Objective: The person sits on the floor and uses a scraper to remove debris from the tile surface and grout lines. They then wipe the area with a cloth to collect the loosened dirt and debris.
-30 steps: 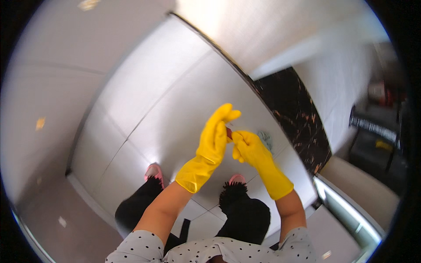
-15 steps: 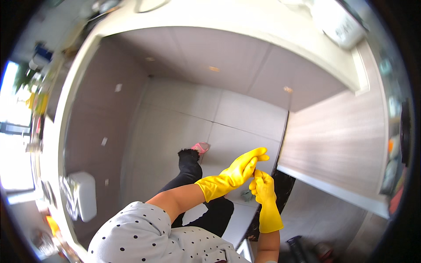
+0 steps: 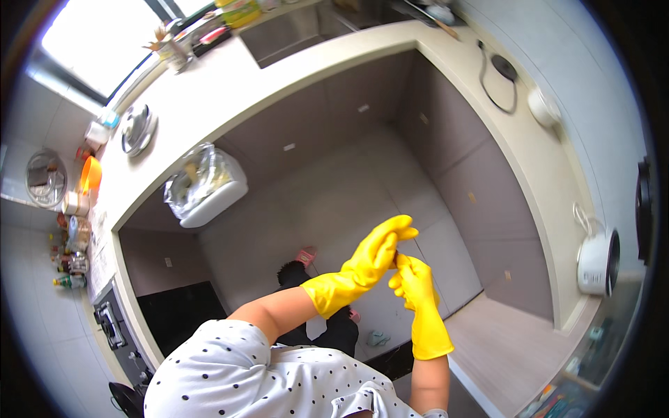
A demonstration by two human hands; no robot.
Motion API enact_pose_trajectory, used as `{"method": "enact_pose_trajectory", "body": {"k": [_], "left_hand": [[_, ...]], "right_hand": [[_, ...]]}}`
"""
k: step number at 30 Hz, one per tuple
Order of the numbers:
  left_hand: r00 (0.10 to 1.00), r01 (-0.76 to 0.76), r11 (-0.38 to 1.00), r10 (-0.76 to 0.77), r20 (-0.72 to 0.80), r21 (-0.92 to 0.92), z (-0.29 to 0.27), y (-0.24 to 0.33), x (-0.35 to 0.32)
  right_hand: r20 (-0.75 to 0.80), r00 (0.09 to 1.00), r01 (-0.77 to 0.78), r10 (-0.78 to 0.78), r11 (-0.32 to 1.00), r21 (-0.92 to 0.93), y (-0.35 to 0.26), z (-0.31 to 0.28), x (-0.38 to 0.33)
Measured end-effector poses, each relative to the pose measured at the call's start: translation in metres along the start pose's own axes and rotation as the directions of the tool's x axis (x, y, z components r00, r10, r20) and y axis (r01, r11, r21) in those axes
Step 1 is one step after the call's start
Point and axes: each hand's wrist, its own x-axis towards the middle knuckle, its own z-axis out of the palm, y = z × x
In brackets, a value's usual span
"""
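Both my hands wear long yellow rubber gloves and meet in front of me, above the floor. My left hand (image 3: 373,256) is open, its fingers stretched out together to the right. Against its palm side, near the thumb, my right hand (image 3: 415,282) is closed with curled fingers. A small dark spot shows where the two hands touch; what the right fingers hold, if anything, is hidden. The left glove's cuff (image 3: 322,295) ends on the forearm, and the right glove's cuff (image 3: 432,340) sits above the wrist.
A pale countertop (image 3: 230,115) curves around me over brown cabinets (image 3: 481,164). A white bin with a clear bag (image 3: 221,198) hangs at the left cabinet front. Farther off are a sink (image 3: 293,31), a pot lid (image 3: 139,130), a stove (image 3: 118,324) and a white appliance (image 3: 596,263).
My view has swung to the left, bringing in the sink, window, bin and stove. Both gloved hands stay together in nearly the same pose.
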Motion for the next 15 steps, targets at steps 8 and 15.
{"method": "enact_pose_trajectory", "body": {"k": [8, 15], "left_hand": [[0.816, -0.222, 0.86, 0.422, -0.395, 0.46, -0.177, 0.212, -0.023], [0.614, -0.241, 0.683, 0.658, -0.437, 0.69, -0.326, 0.292, -0.063]], "right_hand": [[0.5, 0.839, 0.276, -0.214, 0.96, -0.052, -0.189, 0.213, 0.006], [0.693, 0.682, 0.399, -0.235, 0.913, -0.083, -0.246, 0.398, 0.041]]}}
